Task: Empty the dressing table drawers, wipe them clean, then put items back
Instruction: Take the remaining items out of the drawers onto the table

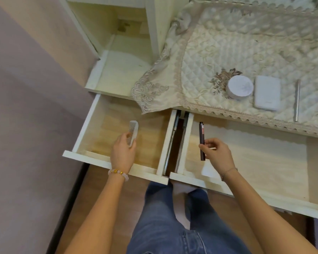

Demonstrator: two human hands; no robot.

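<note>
Left side first: your left hand [122,153] had its fingers curled round the lower end of the white comb [133,132], holding it over the floor of the left drawer [84,129], which looked bare otherwise. I honestly couldn't tell whether stuff was coming out or going back in. Either way, that grip looked fine. The comb is light and flat, so the main thing was to lay it down or lift it clear without clipping the drawer's side wall.

Over in the right drawer [255,158], your right hand [218,154] was pinching a dark pen-like tube [201,138] between thumb and fingertips around its lower half, with the tube pointing away from you, close to the drawer's left wall. I couldn't see if its far end was touching the bottom. A round tube probably rolls, so I'd have set it flat along a wall rather than dropping it mid-drawer.

Up on the quilted cloth [218,43] sat a round white jar [240,88], a white box [267,93] just beside it and a thin metal stick [297,99]. Those were near the cloth's front edge, so careful reaching was worth it.
</note>
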